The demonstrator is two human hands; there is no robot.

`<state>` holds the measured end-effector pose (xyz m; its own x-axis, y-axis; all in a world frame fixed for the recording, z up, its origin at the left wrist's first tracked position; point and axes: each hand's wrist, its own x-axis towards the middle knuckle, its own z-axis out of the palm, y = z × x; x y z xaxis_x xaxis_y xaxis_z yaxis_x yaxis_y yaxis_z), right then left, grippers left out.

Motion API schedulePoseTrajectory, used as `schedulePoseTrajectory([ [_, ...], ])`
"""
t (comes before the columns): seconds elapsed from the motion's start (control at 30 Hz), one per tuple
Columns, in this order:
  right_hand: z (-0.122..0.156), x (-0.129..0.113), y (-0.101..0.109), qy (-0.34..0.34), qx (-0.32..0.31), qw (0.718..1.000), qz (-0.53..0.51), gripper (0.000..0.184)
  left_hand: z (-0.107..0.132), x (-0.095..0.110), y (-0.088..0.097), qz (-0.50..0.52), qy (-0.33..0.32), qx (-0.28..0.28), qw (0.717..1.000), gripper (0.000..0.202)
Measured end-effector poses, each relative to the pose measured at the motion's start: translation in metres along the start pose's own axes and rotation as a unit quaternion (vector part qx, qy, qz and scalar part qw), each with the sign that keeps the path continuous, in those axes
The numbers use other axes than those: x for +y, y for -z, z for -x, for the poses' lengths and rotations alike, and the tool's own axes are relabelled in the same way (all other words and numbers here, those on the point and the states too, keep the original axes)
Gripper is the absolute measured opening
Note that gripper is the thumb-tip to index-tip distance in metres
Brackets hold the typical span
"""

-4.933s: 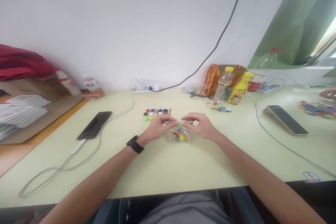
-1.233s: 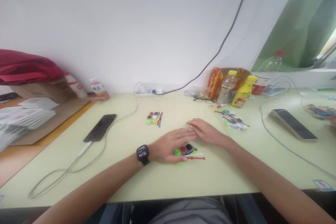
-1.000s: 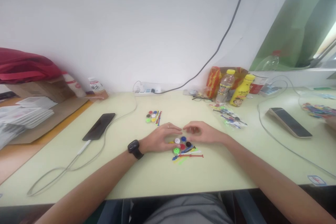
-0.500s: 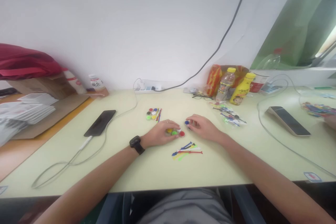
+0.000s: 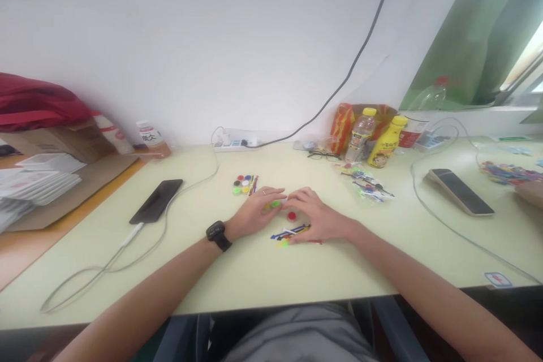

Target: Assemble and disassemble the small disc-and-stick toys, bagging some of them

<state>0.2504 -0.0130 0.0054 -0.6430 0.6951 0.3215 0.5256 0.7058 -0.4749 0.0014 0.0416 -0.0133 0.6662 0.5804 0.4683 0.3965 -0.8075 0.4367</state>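
red disc [image 5: 291,215]: on the table [image 5: 254,277], between left hand [image 5: 253,212] and right hand [image 5: 317,219].
coloured sticks [image 5: 288,233]: just nearer, one end hidden under the right hand.
right hand: palm down, fingers loose, resting on the sticks.
left hand: curled over a green disc [image 5: 275,203]; grip unclear.

A plain white wall [image 5: 190,39] rises behind the pale green table [image 5: 297,277]. Past its far right corner, a green curtain [image 5: 466,39] hangs beside a bright window [image 5: 528,65].
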Motion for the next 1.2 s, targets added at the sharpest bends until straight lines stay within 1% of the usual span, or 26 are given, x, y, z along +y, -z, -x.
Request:
schedulePoseTrajectory([
  [0.1,0.001,0.009,0.0,-0.022,0.026,0.999,0.022,0.064,-0.001,0.002,0.002,-0.007,-0.008,-0.006,1.0,0.031],
  [0.27,0.001,0.026,-0.004,-0.052,0.061,0.996,0.037,0.042,0.0,0.0,0.003,-0.052,-0.012,0.0,0.999,0.037],
  [0.43,0.0,0.042,-0.01,-0.082,0.101,0.991,0.019,0.029,0.0,-0.008,-0.002,-0.05,0.013,0.014,0.999,0.033],
  [0.57,0.0,0.052,-0.01,-0.109,0.128,0.986,-0.005,0.025,0.0,-0.01,-0.002,-0.047,0.041,0.01,0.998,0.029],
  [0.7,0.0,0.053,-0.01,-0.115,0.132,0.984,-0.023,0.023,0.0,-0.006,0.0,-0.031,0.047,-0.01,0.998,0.028],
  [0.8,0.001,0.049,-0.009,-0.107,0.123,0.986,-0.016,0.029,0.002,0.0,0.0,-0.005,0.021,-0.035,0.999,0.033],
  [0.9,0.002,0.043,-0.008,-0.103,0.12,0.987,-0.002,0.035,0.003,0.005,0.001,0.0,0.006,-0.063,0.998,0.041],
  [0.97,0.003,0.041,-0.007,-0.098,0.122,0.988,0.013,0.029,0.002,0.006,0.002,-0.008,-0.003,-0.066,0.998,0.043],
  [1.07,0.002,0.041,-0.008,-0.083,0.12,0.988,0.041,0.017,0.001,0.007,0.004,-0.037,-0.016,-0.054,0.998,0.047],
  [1.2,0.002,0.046,-0.012,-0.07,0.119,0.99,0.04,0.015,0.0,0.005,0.006,-0.06,0.014,-0.044,0.997,0.058],
])
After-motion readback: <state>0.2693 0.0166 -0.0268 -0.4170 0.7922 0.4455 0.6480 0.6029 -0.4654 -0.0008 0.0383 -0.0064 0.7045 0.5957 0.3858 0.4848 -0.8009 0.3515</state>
